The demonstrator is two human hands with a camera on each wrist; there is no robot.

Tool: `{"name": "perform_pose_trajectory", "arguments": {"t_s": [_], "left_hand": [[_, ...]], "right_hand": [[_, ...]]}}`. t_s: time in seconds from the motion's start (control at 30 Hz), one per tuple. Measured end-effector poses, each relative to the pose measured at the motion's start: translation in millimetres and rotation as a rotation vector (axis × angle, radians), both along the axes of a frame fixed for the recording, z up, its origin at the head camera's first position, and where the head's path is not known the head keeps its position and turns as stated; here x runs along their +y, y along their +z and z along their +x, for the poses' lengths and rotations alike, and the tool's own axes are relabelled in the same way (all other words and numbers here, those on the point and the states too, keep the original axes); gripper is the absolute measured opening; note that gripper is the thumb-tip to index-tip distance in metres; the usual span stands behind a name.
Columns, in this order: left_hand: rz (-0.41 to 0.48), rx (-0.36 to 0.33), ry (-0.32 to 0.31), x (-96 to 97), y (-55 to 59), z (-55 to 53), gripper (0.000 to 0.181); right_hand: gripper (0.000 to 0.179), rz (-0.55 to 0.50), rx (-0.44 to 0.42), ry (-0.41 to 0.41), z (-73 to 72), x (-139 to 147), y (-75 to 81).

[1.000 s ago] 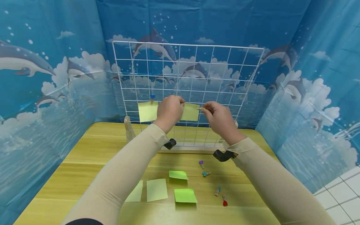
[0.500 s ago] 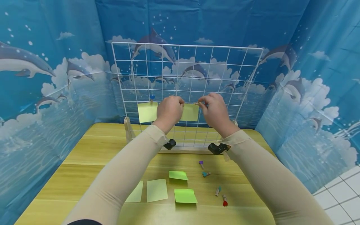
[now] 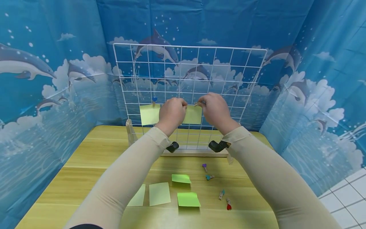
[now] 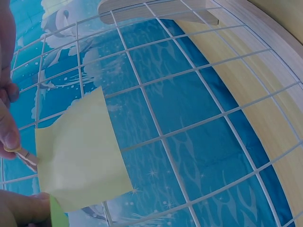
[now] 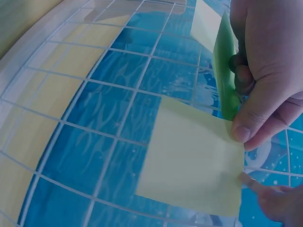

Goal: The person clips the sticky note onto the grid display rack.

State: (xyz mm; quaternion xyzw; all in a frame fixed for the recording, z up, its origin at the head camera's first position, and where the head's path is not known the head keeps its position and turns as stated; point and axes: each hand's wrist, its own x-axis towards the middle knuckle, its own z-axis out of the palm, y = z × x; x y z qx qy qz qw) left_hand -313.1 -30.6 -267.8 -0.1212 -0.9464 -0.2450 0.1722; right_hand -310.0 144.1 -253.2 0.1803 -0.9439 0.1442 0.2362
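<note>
My left hand (image 3: 172,111) pinches a pale yellow sticky note (image 3: 193,115) by its upper left corner against the white wire grid (image 3: 215,47). A green sticky note (image 5: 225,71) stands folded up within the same hand, seen in the right wrist view. My right hand (image 3: 215,108) grips a small wooden clothespin (image 4: 27,158) between thumb and fingers, its tip right at the note's top edge. Left of these, another yellow note (image 3: 150,115) hangs on the grid from a clothespin with a blue heart (image 3: 154,100).
On the wooden table (image 3: 85,159) lie two pale notes, one of them (image 3: 159,193) partly beside my left sleeve, and two green notes (image 3: 188,199). Several heart clothespins, including a red one (image 3: 228,204), lie to the right. A dolphin-print curtain (image 3: 183,19) surrounds the table.
My right hand has moved left and slightly up, bringing the clothespin from the note's right edge to its top edge. My left hand has stayed in place on the note.
</note>
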Motion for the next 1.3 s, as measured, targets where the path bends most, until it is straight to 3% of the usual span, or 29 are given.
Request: {"name": "perform_pose_trajectory", "arguments": {"t_s": [0.43, 1.3], "left_hand": [[0.003, 0.014, 0.004, -0.4, -1.3, -0.6, 0.027], [0.014, -0.012, -0.006, -2.3, -0.2, 0.2, 0.028]], "right_hand": [[0.024, 0.099, -0.118, -0.044, -5.0, -9, 11.9], [0.026, 0.153, -0.167, -0.043, -5.3, -15, 21.0]]}}
